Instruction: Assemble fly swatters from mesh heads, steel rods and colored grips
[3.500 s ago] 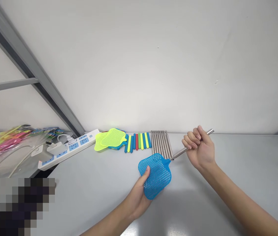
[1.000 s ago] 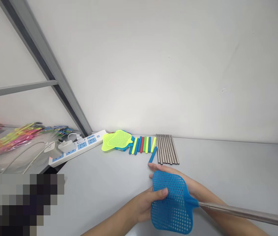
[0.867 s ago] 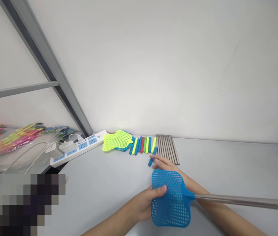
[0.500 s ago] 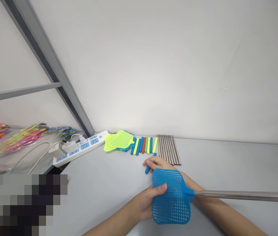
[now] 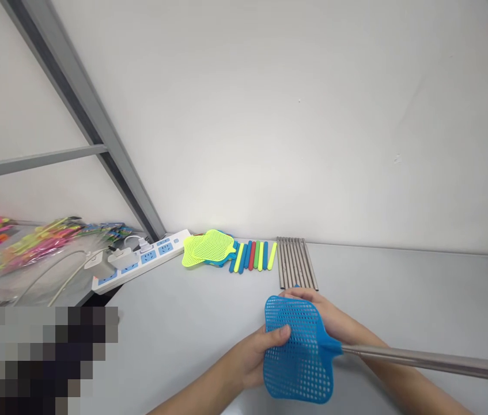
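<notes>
Blue fly swatter [image 5: 298, 351] looks light and floppy, left hand [image 5: 254, 360] pinching its mesh head, right hand's [image 5: 334, 323] grip hidden.

Three and a half seconds back, the right hand [image 5: 334, 323] grips the far end of the short silver metal rod [image 5: 429, 361] above the surface; now that rod is drawn out long toward the lower right, and the hand lies behind the blue perforated plastic swatter head [image 5: 298, 349]. A second ago this hand reaches to a loose blue stick beside the row of coloured plastic sticks [image 5: 253, 255]; that stick no longer lies on the surface, and the hand is pulled back. The left hand [image 5: 256, 357] now pinches the head's left edge with its thumb on top.
</notes>
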Demonstrator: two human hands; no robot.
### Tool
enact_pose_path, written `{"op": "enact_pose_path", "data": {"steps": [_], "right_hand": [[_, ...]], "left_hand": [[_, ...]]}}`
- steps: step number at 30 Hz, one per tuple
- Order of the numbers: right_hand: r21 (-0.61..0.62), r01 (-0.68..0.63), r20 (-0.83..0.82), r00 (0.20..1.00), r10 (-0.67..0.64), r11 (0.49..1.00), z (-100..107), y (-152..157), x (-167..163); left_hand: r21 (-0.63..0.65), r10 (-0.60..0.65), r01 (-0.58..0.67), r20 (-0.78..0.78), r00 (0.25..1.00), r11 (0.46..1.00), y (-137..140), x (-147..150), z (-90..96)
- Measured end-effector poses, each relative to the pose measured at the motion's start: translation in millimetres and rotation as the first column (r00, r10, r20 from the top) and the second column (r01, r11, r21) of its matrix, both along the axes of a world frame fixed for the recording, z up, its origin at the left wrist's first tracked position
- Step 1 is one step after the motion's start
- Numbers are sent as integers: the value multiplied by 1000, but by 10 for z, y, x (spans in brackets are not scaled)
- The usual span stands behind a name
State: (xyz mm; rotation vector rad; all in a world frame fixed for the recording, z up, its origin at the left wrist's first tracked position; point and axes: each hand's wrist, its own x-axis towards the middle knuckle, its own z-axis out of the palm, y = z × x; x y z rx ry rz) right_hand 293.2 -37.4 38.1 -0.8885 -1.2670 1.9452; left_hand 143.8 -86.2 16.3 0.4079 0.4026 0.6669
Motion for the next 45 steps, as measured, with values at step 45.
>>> {"op": "enact_pose_path", "data": {"steps": [45], "right_hand": [[-262,825,-45,507,-861,500,-286,47,1124]], "left_hand": [[-25,541,-604,-417,730,797,435,-149,200]]}}
